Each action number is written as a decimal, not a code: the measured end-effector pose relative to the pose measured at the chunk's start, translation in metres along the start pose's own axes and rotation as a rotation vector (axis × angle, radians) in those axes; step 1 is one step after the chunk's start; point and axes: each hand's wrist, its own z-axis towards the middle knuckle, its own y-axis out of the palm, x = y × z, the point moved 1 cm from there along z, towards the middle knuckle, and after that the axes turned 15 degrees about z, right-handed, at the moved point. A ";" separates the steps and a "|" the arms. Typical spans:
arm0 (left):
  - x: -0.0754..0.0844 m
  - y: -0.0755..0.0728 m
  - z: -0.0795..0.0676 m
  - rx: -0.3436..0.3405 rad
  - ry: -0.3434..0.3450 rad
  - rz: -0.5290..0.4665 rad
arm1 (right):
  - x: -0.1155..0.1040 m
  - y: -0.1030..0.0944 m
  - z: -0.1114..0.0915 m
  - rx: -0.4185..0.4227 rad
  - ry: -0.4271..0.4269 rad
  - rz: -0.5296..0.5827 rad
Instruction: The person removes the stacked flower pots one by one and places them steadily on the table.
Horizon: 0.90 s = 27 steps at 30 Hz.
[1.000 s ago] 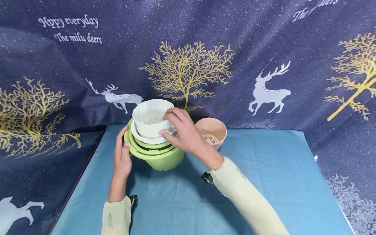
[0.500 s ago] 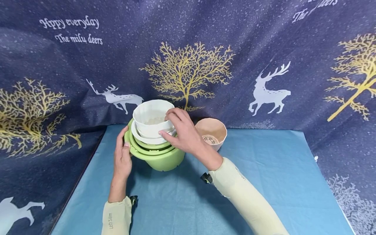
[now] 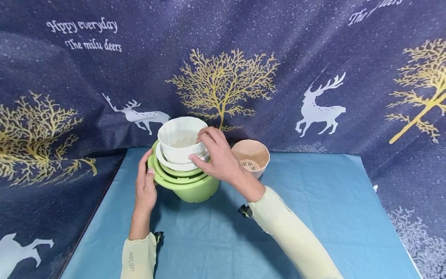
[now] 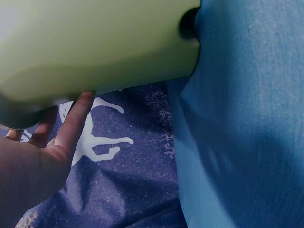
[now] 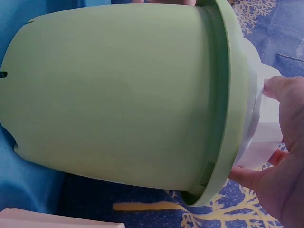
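A stack of nested flowerpots stands near the back of the table. At its bottom is a large green flowerpot [image 3: 196, 190], with more green rims inside it. A wide white pot [image 3: 163, 159] sits within those rims, and a smaller faceted white flowerpot [image 3: 182, 133] is on top. My left hand [image 3: 144, 188] holds the green rim at the left, thumb in front; in the left wrist view its fingers [image 4: 71, 126] lie against the green wall. My right hand [image 3: 223, 159] grips the top white flowerpot at its right side, fingertips over the rim and thumb lower on the outside.
A peach flowerpot [image 3: 256, 155] with drainage holes in its base stands right of the stack, partly behind my right hand. Blue cloth [image 3: 313, 201] covers the table. A dark blue curtain [image 3: 244, 31] with deer and trees hangs behind.
Almost nothing differs. The top white flowerpot and my right fingers have risen very slightly over the last half second; the left hand and the green flowerpot stay in place.
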 end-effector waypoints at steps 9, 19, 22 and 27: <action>0.000 0.001 0.000 -0.002 -0.001 0.007 | 0.000 -0.002 0.002 0.022 -0.017 0.022; 0.000 0.001 0.001 -0.010 -0.001 -0.013 | -0.001 -0.005 0.004 0.034 -0.024 0.015; -0.001 0.001 0.001 -0.006 0.006 -0.009 | -0.002 -0.007 0.004 0.038 -0.022 0.014; 0.000 0.001 0.000 0.000 0.007 -0.017 | -0.003 -0.007 0.004 0.047 -0.018 0.016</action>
